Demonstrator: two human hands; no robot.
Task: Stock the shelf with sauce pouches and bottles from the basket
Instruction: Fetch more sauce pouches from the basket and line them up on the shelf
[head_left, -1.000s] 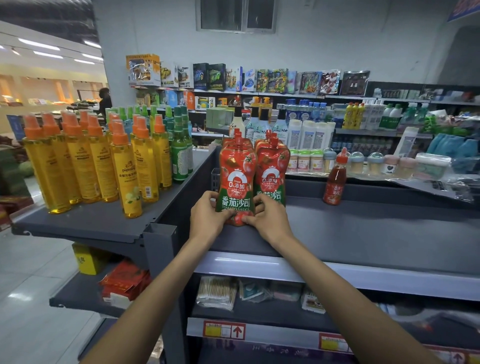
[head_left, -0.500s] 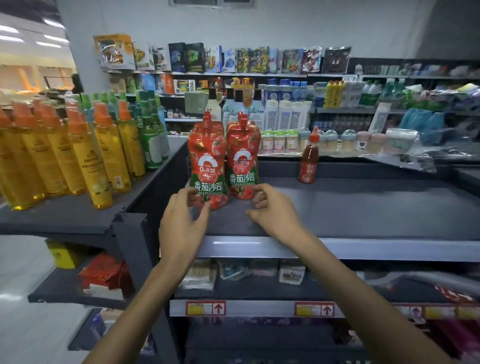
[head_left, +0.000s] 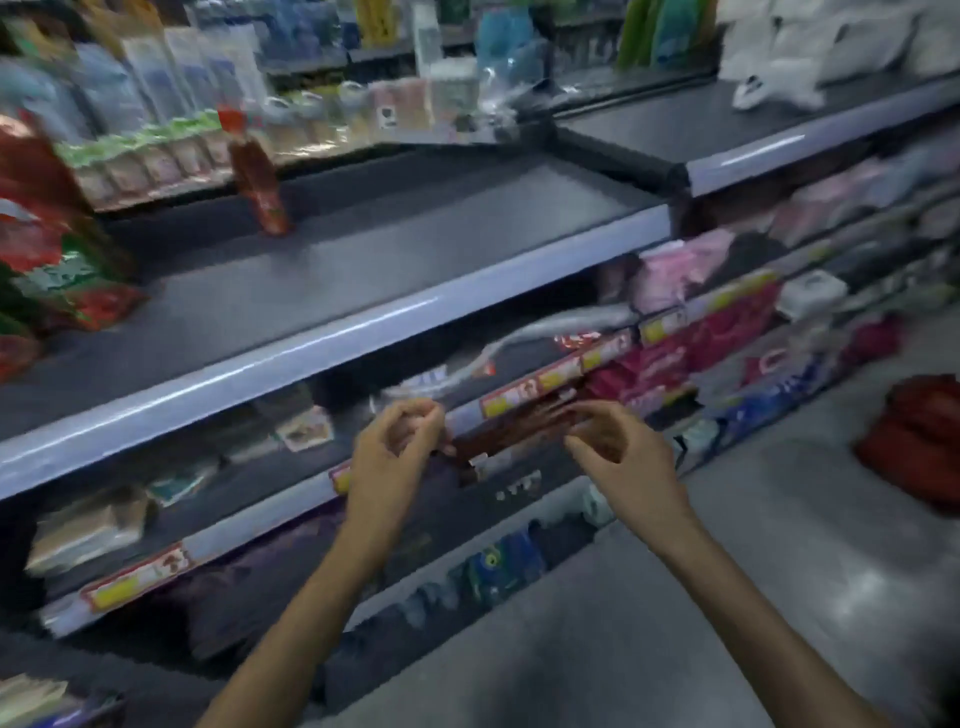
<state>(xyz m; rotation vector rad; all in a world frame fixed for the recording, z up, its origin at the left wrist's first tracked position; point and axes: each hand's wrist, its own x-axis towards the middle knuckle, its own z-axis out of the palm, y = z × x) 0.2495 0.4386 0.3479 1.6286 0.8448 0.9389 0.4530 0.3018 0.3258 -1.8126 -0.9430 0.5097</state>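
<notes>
The sauce pouches stand at the far left of the top shelf. They are soft, glossy packs in red with green and white print, and motion smears them so no lettering can be read. Further along the same shelf, well apart from them, a slim sauce bottle with a red cap and dark red contents stands near the back. The shelf is a flat dark grey deck with a rounded, pale, shiny front edge, and most of its surface is bare. Both hands are in front of the lower shelves, below the top deck. The left hand has a loose grip, fingers curled toward the thumb, and appears to hold nothing. The right hand is the same, with slack, half-bent fingers and an empty grip. The lower shelves carry red and yellow price tags along their rails, with pink soft packs and other blurred goods behind. Small pale jars line the shelf beyond. The floor is smooth grey and reflects the lights, and a red basket sits on it at the right, its contents unclear.
</notes>
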